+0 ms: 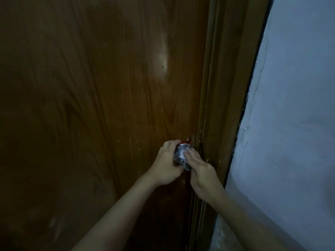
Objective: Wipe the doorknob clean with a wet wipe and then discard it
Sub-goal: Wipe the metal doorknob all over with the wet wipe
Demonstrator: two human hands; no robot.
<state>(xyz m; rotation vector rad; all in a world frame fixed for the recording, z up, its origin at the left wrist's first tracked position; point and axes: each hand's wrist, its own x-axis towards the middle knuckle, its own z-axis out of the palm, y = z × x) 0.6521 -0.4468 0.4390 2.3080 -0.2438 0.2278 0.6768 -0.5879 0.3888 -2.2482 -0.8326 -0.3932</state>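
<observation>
1. Right beside the door's closing edge, my two hands meet at the doorknob (181, 156), which sits low on the brown wooden door (99, 105), just left of the door frame (223, 105).
2. Room is tight on the right: the frame's mouldings run close past my right hand (202, 175), and the pale wall (293, 124) starts just beyond them. Leftward, the door face is broad and flat.
3. My left hand (165, 163) curls round the knob's left side, fingers over its top, thumb below.
4. My right hand presses the wet wipe (182, 154) against the knob's face with its fingertips (190, 153); I pinch it there, and only a small white crumple shows.
5. Looks: the knob is shiny silver metal, round, with dim reflections; a reddish-brown bit shows behind it at the door.
6. Its axis runs out from the door face toward me.
</observation>
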